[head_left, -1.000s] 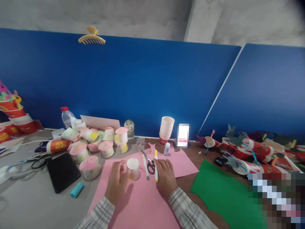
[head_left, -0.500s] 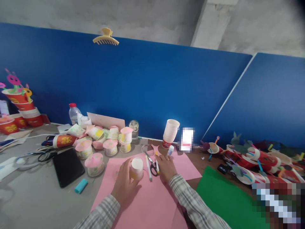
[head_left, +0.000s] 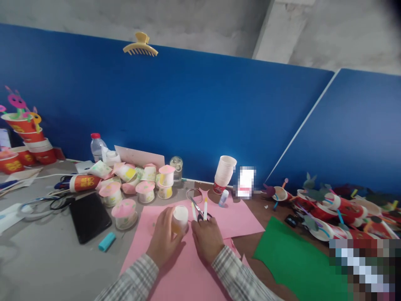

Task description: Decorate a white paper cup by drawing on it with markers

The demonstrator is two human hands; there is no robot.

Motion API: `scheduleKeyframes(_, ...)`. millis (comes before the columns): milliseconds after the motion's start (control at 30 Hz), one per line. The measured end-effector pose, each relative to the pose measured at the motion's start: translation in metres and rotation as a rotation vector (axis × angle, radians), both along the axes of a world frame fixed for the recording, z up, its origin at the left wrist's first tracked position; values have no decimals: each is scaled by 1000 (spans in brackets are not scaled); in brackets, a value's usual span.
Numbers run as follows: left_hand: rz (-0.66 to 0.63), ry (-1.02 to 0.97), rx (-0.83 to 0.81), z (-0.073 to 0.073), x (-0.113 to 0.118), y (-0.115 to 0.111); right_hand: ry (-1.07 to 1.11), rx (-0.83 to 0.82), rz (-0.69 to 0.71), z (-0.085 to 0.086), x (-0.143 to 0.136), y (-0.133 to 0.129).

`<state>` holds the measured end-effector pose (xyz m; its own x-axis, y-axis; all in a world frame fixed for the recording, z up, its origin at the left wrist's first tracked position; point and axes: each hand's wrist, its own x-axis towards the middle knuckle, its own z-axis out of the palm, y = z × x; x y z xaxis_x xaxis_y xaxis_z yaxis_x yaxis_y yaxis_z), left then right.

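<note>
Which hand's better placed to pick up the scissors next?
Right, I'd say. The right hand already has its fingers by the handles of the scissors. The left hand is wrapped around the white cup, which stands between it and them.

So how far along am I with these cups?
The pink-topped cups on the left look done. Your left hand curls around a white cup without a pink top; your right hand is by the scissors and pens. That cup seems left to top, perhaps the stacked cups at the back too.
</note>
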<state>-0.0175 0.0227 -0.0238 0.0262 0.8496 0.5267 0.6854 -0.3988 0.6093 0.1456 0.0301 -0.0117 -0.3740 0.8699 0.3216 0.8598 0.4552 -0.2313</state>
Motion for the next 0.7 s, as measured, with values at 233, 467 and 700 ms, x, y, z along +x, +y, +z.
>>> scheduleKeyframes(233,15,147,328,13,-3,-18,585,66,-43,42,29,-7)
scheduleKeyframes(467,-342,254,243,21,14,-41,1022,-230,68,72,35,-22)
scheduleKeyframes(700,-276,105,-16,24,21,-40,1457,-463,45,52,27,-10)
